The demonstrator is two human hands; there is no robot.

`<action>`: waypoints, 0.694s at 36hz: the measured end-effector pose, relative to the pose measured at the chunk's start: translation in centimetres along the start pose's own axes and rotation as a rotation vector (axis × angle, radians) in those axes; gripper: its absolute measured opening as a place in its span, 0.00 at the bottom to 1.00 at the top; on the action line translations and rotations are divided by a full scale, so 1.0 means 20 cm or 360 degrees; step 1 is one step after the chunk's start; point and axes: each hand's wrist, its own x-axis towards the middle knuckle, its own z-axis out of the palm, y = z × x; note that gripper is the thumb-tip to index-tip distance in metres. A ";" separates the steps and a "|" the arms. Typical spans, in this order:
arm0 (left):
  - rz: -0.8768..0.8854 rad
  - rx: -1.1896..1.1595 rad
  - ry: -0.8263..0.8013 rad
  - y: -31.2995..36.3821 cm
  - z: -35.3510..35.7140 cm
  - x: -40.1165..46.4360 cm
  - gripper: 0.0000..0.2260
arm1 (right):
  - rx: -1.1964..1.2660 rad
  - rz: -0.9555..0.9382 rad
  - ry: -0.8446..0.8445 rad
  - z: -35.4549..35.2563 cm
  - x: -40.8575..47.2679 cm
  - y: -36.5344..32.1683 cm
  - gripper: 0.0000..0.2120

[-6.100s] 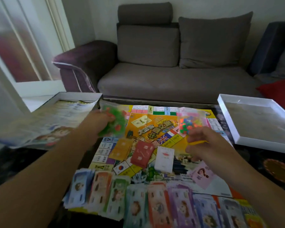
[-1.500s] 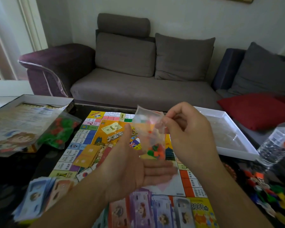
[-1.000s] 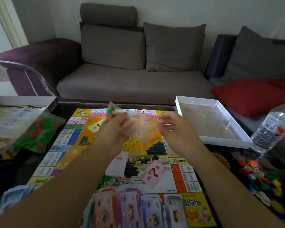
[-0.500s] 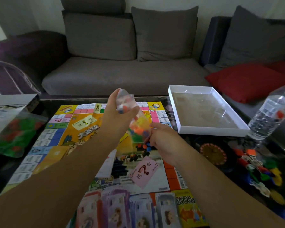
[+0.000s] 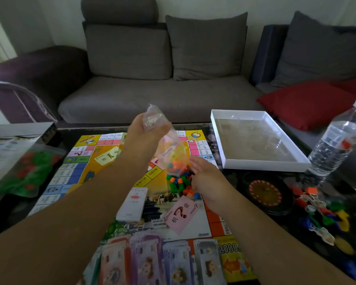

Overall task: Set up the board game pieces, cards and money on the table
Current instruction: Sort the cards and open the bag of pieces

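I am looking at a small clear plastic bag that is hanging upside down above the middle of the game board. It is thin and wrinkled, and orange and blue bits are showing through its lower half. Under its mouth, small coloured pieces in orange, green, blue and red are lying in a loose heap on the board.

My left hand is gripping the closed upper end of the bag, with the fingers curled tightly around the plastic. My right hand is sitting low, just beside the heap and touching the lower edge of the bag; its fingers are bending inward, but I cannot tell if they are pinching the plastic or only resting against it.

Near the heap, a white card deck and a pink question-mark card are lying on the board. A fan of paper money is covering the near edge. To the left, a bag of green and red pieces is lying on the dark table. To the right there are a white box tray, a small roulette wheel, a water bottle and scattered coloured pawns. My left forearm is crossing over the board and is hiding part of its centre.
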 end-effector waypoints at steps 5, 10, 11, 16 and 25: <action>0.0025 -0.0179 0.0037 0.03 -0.04 0.04 0.16 | 0.0045 0.0023 0.0079 -0.01 0.04 0.02 0.43; 0.0034 -0.0297 0.0049 0.06 -0.06 0.05 0.20 | -0.0057 0.0019 0.0123 -0.01 0.05 0.01 0.42; 0.0035 -0.0316 0.0046 0.06 -0.06 0.04 0.20 | -0.0054 0.0022 0.0135 0.00 0.04 0.00 0.41; 0.0067 -0.0355 0.0012 0.08 -0.07 0.02 0.22 | 0.0025 0.0070 0.0162 0.01 0.02 -0.04 0.40; -0.0082 -0.0683 -0.0382 0.09 0.01 -0.10 0.17 | 0.1005 0.0211 -0.0200 -0.06 -0.10 -0.15 0.24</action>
